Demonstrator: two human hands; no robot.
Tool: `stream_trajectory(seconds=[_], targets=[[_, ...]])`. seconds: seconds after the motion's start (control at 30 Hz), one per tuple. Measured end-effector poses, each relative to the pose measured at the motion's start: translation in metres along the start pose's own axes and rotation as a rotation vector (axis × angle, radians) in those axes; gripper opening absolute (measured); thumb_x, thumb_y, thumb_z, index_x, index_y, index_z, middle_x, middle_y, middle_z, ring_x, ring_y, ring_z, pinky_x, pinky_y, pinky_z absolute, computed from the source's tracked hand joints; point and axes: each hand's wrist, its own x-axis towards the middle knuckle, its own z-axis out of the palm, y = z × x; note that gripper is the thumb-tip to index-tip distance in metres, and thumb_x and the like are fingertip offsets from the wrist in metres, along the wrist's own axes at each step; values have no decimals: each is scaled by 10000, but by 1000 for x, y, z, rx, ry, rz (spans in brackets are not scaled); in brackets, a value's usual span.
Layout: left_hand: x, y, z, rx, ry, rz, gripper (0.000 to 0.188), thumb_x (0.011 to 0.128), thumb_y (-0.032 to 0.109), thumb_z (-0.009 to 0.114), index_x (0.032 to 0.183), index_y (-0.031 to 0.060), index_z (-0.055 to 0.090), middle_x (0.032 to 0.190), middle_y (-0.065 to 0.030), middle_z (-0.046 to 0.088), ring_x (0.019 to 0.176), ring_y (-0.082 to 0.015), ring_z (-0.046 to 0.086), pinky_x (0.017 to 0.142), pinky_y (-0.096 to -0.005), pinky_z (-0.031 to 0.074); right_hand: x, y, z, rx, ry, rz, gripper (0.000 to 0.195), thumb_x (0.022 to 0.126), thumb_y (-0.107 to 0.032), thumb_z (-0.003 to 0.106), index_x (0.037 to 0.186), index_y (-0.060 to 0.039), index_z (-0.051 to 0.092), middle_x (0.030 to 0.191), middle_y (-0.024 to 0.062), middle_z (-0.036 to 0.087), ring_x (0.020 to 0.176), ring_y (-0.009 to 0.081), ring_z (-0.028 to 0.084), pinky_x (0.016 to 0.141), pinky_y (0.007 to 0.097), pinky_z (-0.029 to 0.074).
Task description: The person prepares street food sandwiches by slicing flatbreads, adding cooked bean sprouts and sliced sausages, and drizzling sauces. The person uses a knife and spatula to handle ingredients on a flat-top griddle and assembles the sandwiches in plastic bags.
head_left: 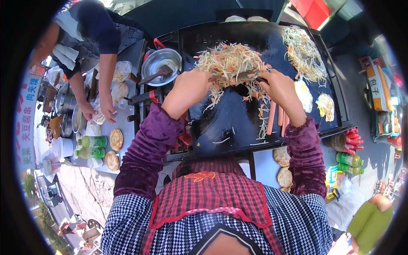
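Observation:
Both my hands are at the near side of a heap of shredded vegetables (232,60) with pink bits, on a black flat griddle (216,127). My left hand (191,87) is closed on a tool, mostly hidden by the hand and the food. In my right hand (279,89) is the dark handle of a metal scraper (245,76), whose blade lies against the heap. Pink sausages (272,118) lie beneath my right wrist. Right of it are a fried egg (303,95), a smaller egg (325,106) and a second pile of shreds (302,54).
A steel bowl (162,67) with a brush stands left of the griddle. Another person's hands (98,111) handle a plastic bag over the left table (124,127), where flatbreads (116,139) and green bottles (92,141) stand. More flatbreads (284,177) lie near my right forearm.

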Motion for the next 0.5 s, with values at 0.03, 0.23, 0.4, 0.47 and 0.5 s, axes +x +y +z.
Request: stream_trajectory(seconds=[0.03, 0.23, 0.4, 0.47, 0.5], targets=[[-11, 4, -27, 6, -69, -46, 278, 949, 244, 678, 1201, 147, 744, 905, -201, 698, 863, -413, 697, 766, -494, 567, 0, -2, -18, 5, -138, 113, 292, 913, -302, 728, 1172, -170, 741, 1011, 122, 704, 965, 366, 707, 787, 453, 570], [-21, 14, -10, -9, -10, -39, 325, 915, 191, 726, 1238, 161, 741, 931, -140, 649, 900, -377, 677, 770, -459, 548, -10, 48, -6, 89, -66, 10, 349, 906, -195, 736, 1252, -158, 736, 1136, 73, 695, 926, 354, 715, 800, 432, 561], [-54, -50, -28, 144, -109, -146, 400, 867, 117, 756, 1261, 181, 749, 944, -130, 614, 909, -360, 673, 772, -451, 531, -13, 150, -5, 115, -149, 26, 382, 875, -117, 759, 1257, -122, 750, 980, 104, 663, 919, 341, 678, 783, 429, 529], [-4, -58, -5, 46, -40, -34, 345, 880, 151, 752, 1222, 190, 759, 964, -126, 628, 917, -344, 690, 773, -446, 544, 33, 96, 8, 109, -88, -192, 400, 878, -141, 748, 1277, -127, 718, 1031, 126, 650, 943, 363, 673, 792, 441, 534], [18, -51, 2, 48, -24, 58, 312, 886, 176, 752, 1196, 206, 766, 979, -116, 639, 916, -325, 708, 769, -441, 559, 52, 76, 9, 93, -41, -297, 354, 890, -165, 739, 1241, -125, 726, 1034, 121, 655, 942, 360, 680, 790, 446, 545]])
